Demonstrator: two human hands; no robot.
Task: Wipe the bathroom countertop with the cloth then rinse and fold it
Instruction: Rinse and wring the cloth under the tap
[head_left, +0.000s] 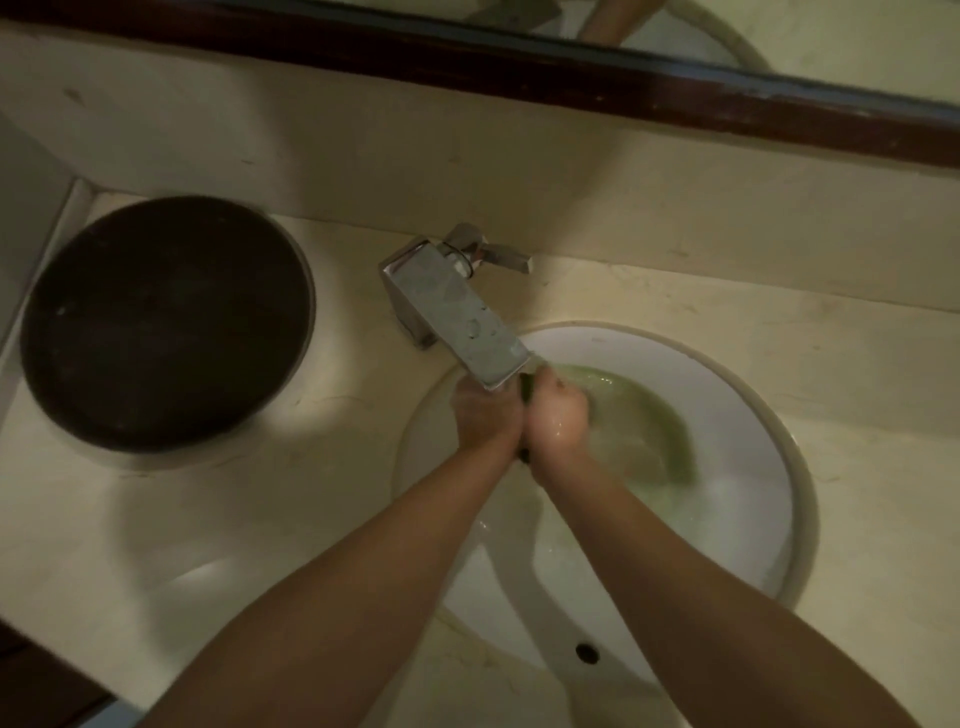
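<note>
Gripping cloth (525, 389) beneath faucet (457, 317) (near rim (649, 331))

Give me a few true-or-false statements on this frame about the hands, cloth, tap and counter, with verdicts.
1. The left hand and right hand grip the cloth under the tap. True.
2. The cloth lies folded on the countertop. False: it is bunched between the hands, over the sink.
3. The water in the sink looks greenish. True.
4. The dark disc stands right of the sink. False: it sits on the countertop left of the tap.
</note>
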